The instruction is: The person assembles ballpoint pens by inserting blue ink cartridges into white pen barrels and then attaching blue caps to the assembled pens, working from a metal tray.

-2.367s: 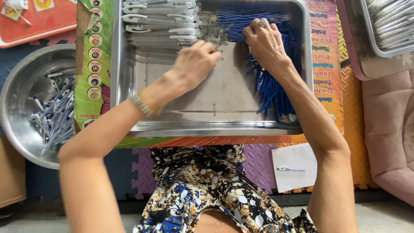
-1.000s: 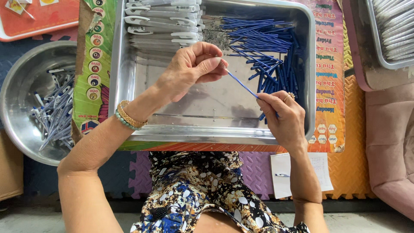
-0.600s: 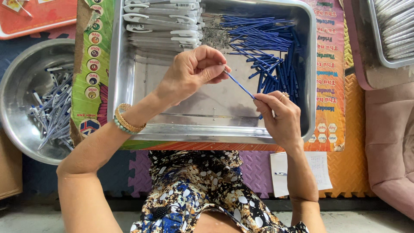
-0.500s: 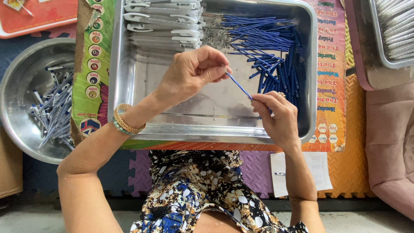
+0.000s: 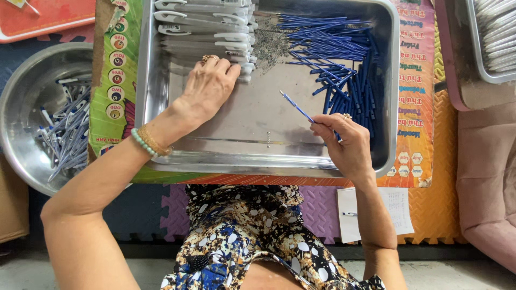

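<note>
A metal tray [image 5: 150,107] lies in front of me. Its far left holds a row of white pen barrels [image 5: 204,21], its far right a heap of blue pen refills [image 5: 333,48], and a small pile of metal springs [image 5: 269,45] sits between them. My right hand [image 5: 346,147] pinches one blue refill [image 5: 295,107] with a spring on its tip, pointing up and left over the tray floor. My left hand [image 5: 209,88] rests palm down on the nearest white barrels, fingers spread. A single loose spring [image 5: 268,139] lies on the tray floor.
A round metal bowl [image 5: 24,80] at the left holds several assembled pens [image 5: 67,131]. Another tray of white barrels [image 5: 497,37] stands at the far right. A notepad [image 5: 376,212] lies on the foam mat near my right elbow.
My left hand let go of the refill's tip and moved up and left onto the white barrels. My right hand still holds the refill, now with a spring on it.
</note>
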